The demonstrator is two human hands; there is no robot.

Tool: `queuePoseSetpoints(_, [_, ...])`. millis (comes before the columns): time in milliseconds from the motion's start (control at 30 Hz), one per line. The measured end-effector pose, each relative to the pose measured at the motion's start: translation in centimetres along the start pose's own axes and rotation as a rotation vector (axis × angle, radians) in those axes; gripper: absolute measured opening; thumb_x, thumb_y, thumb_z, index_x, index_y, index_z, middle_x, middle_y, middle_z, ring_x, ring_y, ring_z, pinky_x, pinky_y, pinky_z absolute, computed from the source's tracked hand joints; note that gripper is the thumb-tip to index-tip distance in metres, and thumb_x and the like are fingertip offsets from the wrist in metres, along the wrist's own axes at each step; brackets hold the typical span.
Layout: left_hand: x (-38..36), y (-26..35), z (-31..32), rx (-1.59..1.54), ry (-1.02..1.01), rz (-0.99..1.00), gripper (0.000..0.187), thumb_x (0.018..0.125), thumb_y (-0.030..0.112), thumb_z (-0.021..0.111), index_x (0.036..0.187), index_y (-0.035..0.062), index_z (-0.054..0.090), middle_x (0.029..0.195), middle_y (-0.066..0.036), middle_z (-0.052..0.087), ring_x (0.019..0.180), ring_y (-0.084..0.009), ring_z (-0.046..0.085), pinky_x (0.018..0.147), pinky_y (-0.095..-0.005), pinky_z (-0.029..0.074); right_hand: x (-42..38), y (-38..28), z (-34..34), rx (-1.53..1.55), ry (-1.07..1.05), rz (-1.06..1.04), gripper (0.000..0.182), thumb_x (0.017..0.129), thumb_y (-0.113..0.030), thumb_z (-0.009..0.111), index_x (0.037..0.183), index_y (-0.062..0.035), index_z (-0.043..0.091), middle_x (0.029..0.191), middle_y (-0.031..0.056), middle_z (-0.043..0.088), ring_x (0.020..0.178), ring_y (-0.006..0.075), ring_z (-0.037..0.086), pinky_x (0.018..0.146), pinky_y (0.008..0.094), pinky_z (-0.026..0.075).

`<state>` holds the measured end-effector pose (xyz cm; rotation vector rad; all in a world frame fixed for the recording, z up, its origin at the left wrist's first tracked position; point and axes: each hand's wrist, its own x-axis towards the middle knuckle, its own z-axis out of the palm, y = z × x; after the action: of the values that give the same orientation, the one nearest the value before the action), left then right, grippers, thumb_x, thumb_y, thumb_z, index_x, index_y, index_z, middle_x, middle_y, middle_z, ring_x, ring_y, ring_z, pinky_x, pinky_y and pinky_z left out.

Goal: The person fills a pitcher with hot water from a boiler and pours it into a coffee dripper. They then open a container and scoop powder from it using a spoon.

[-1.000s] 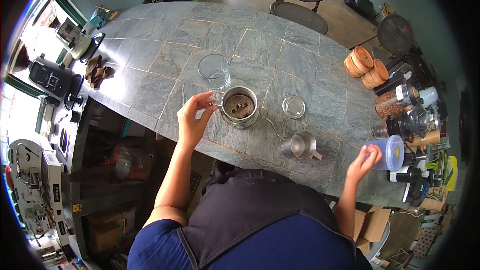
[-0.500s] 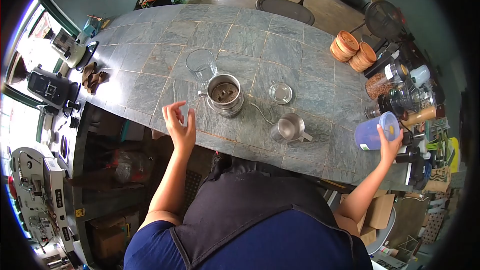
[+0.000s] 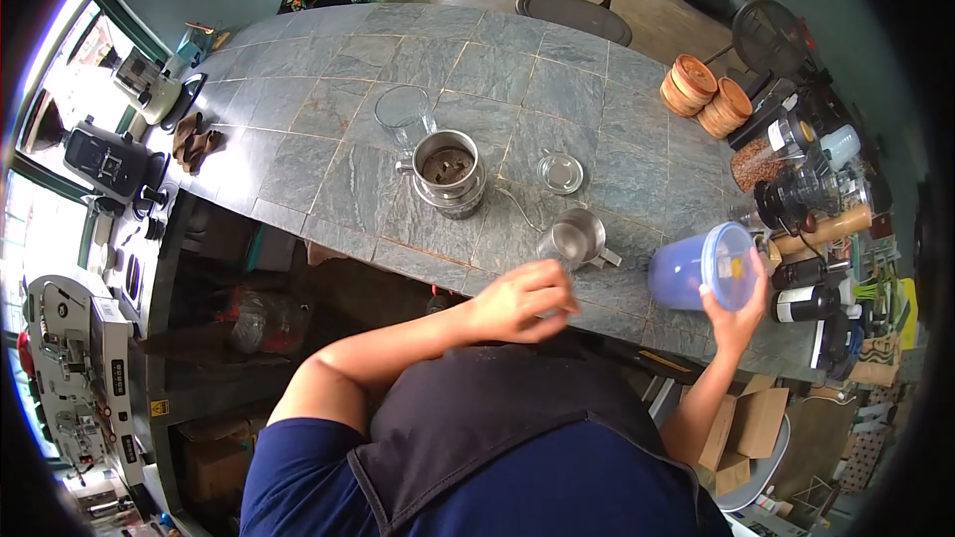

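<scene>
My right hand (image 3: pixel 738 313) grips a translucent blue plastic container (image 3: pixel 681 273) with a round lid, tilted so that the lid faces right. Over the counter's front edge is my left hand (image 3: pixel 524 302), slightly blurred, its fingers loosely bent and apart with nothing in them. Just beyond it stands a steel gooseneck kettle (image 3: pixel 577 239), its top uncovered. A metal drip filter (image 3: pixel 446 164) with dark wet coffee grounds sits on a glass vessel (image 3: pixel 458 205). An empty clear glass (image 3: pixel 403 117) stands behind the filter. To its right, a small round glass lid (image 3: pixel 561 173) lies on the tiles.
Stacked round wooden containers (image 3: pixel 688 87) stand at the back right of the tiled counter (image 3: pixel 378 179). Jars and bottles crowd the right end, among them a jar of brown beans (image 3: pixel 756 167). Left are a brown cloth (image 3: pixel 193 144), grinders and an espresso machine (image 3: pixel 75 368).
My left hand has swung right, from beside the filter to in front of the kettle. My right hand has brought the blue container left, closer to me.
</scene>
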<state>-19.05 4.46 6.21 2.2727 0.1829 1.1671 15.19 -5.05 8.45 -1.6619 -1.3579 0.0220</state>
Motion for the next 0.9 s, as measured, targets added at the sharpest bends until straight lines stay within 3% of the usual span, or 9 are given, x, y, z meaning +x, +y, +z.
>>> queuePoseSetpoints(67, [2.7,0.4,2.4,-0.105,-0.033,-0.029,0.024,0.075,0.003,0.069,0.099,0.0018,0.061,0.093,-0.012,0.055,0.089,-0.0285,0.058,0.078,-0.0391,0.050,-1.2,-0.9,0.0,0.072,-0.040,0.001,0.087,0.057,-0.020,0.083,0.135,-0.0015,0.048,0.127,0.0148,0.056,0.120,0.0260,0.052,0.103,0.0407,0.040])
queuePoseSetpoints(133, [5.4,0.7,5.1,-0.341,-0.025,-0.134,0.051,0.075,0.007,0.072,0.121,-0.0012,0.051,0.112,-0.018,0.052,0.110,-0.0357,0.052,0.094,-0.0425,0.045,-2.1,-2.4,0.0,0.141,-0.110,-0.023,0.091,0.058,-0.026,0.084,0.135,0.0022,0.046,0.128,0.0155,0.054,0.121,0.0259,0.051,0.104,0.0412,0.039])
queuePoseSetpoints(200, [7.0,0.3,7.9,-0.329,-0.051,-0.119,0.086,0.070,0.013,0.078,0.139,-0.0029,0.030,0.131,-0.025,0.041,0.126,-0.0418,0.041,0.106,-0.0454,0.037,-3.1,-2.8,0.0,0.169,-0.118,-0.017,0.095,0.060,-0.034,0.084,0.136,0.0053,0.043,0.130,0.0169,0.052,0.122,0.0276,0.051,0.105,0.0420,0.039])
queuePoseSetpoints(333, [7.7,-0.3,12.1,-0.256,-0.131,-0.199,0.111,0.059,0.021,0.084,0.146,-0.0031,0.019,0.142,-0.029,0.032,0.130,-0.0452,0.036,0.110,-0.0472,0.033,-4.0,-1.9,-1.4,0.238,-0.123,0.033,0.104,0.062,-0.047,0.084,0.138,0.0065,0.039,0.134,0.0188,0.047,0.125,0.0301,0.047,0.106,0.0438,0.037])
queuePoseSetpoints(533, [8.4,0.9,12.2,-0.280,-0.134,-0.285,0.124,0.049,0.035,0.088,0.146,-0.0028,0.020,0.137,-0.029,0.040,0.126,-0.0452,0.042,0.109,-0.0495,0.033,-5.2,-5.6,-3.7,0.350,-0.122,0.149,0.118,0.058,-0.065,0.079,0.140,0.0074,0.035,0.132,0.0191,0.045,0.123,0.0307,0.047,0.102,0.0452,0.040])
queuePoseSetpoints(600, [8.6,1.0,11.1,-0.411,-0.229,-0.196,0.127,0.044,0.040,0.089,0.145,-0.0015,0.023,0.130,-0.026,0.047,0.121,-0.0442,0.047,0.108,-0.0517,0.033,-5.3,-7.5,-4.1,0.284,-0.095,0.134,0.123,0.054,-0.072,0.078,0.139,0.0065,0.036,0.130,0.0203,0.044,0.120,0.0323,0.048,0.099,0.0470,0.041])
queuePoseSetpoints(700, [9.7,1.7,8.8,-0.366,-0.159,-0.079,0.120,0.046,0.041,0.087,0.143,0.0002,0.031,0.125,-0.024,0.052,0.114,-0.0410,0.053,0.106,-0.0504,0.036,-5.2,-8.4,-3.9,0.239,-0.027,-0.138,0.122,0.050,-0.077,0.077,0.135,0.0032,0.041,0.131,0.0259,0.041,0.119,0.0380,0.048,0.097,0.0504,0.041])
queuePoseSetpoints(800, [10.8,1.6,6.2,-0.340,-0.150,-0.039,0.114,0.046,0.042,0.087,0.140,-0.0005,0.037,0.123,-0.022,0.055,0.111,-0.0386,0.055,0.101,-0.0467,0.042,-4.9,-9.2,-2.8,0.255,0.026,-0.159,0.129,0.049,-0.082,0.074,0.138,0.0038,0.035,0.137,0.0230,0.036,0.125,0.0362,0.042,0.102,0.0504,0.037])
queuePoseSetpoints(900, [10.9,1.0,3.7,-0.369,-0.133,0.069,0.108,0.049,0.042,0.085,0.137,-0.0037,0.042,0.126,-0.020,0.054,0.114,-0.0377,0.055,0.098,-0.0451,0.046,-3.2,-10.8,-2.1,0.248,-0.023,-0.300,0.122,0.048,-0.080,0.076,0.133,0.0007,0.042,0.133,0.0281,0.039,0.122,0.0401,0.045,0.101,0.0524,0.038])
